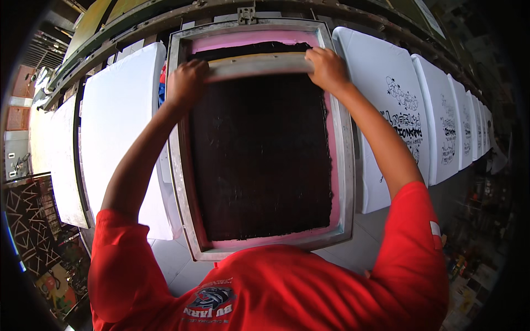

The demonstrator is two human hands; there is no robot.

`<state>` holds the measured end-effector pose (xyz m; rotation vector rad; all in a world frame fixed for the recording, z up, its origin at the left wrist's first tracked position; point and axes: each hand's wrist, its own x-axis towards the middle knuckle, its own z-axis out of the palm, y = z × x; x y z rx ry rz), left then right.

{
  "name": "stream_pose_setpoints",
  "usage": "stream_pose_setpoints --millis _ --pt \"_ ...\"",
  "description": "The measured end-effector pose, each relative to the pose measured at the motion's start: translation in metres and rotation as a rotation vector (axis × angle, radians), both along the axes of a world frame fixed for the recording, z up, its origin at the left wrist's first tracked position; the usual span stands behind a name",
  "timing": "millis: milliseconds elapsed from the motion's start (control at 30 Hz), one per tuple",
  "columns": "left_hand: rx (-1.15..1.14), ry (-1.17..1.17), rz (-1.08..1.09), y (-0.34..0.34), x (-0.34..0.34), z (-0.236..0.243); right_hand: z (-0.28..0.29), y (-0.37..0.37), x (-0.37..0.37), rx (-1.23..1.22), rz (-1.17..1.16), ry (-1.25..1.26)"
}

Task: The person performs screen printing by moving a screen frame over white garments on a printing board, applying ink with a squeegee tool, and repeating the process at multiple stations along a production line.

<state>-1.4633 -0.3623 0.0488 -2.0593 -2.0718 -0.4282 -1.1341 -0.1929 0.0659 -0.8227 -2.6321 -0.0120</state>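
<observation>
Both of my arms reach forward over a screen printing frame (346,165) with a metal rim. Black ink (259,154) covers most of its mesh, and a pink border (248,39) shows around the ink. Across the far part of the screen lies a long squeegee (259,65). My left hand (189,81) is closed around its left end, and my right hand (328,69) grips the right end. The squeegee's lower edge is slightly blurred, and whatever lies beneath the screen is hidden.
To the right, a row of white boards with fabric (375,116) bears black printed designs. Plain white boards (121,132) stand on the left. A metal hinge clamp (246,15) meets the frame's far edge, beside a long dark rail (165,27). Grey floor tiles (353,243) show below.
</observation>
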Motion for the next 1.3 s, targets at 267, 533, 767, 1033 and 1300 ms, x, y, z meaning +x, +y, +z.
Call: stream_pose_setpoints --millis 267,533,767,1033,1300 --pt "-0.211 0.111 -0.052 0.03 -0.02 0.098 0.102 0.01 -0.008 -0.111 -0.121 -0.224" --pt "-0.307 -0.099 0.023 -0.23 0.109 0.112 0.106 -0.231 0.117 -0.177 0.017 -0.027" --pt "-0.207 -0.283 -0.081 -0.376 0.18 0.071 0.072 -0.392 0.18 -0.334 -0.074 -0.068" --pt "0.009 -0.152 -0.086 -0.38 0.183 0.018 0.011 -0.389 0.176 -0.123 -0.109 0.045" --pt "-0.076 -0.194 -0.098 -0.353 0.171 0.067 0.059 -0.367 0.173 -0.21 -0.034 0.013"
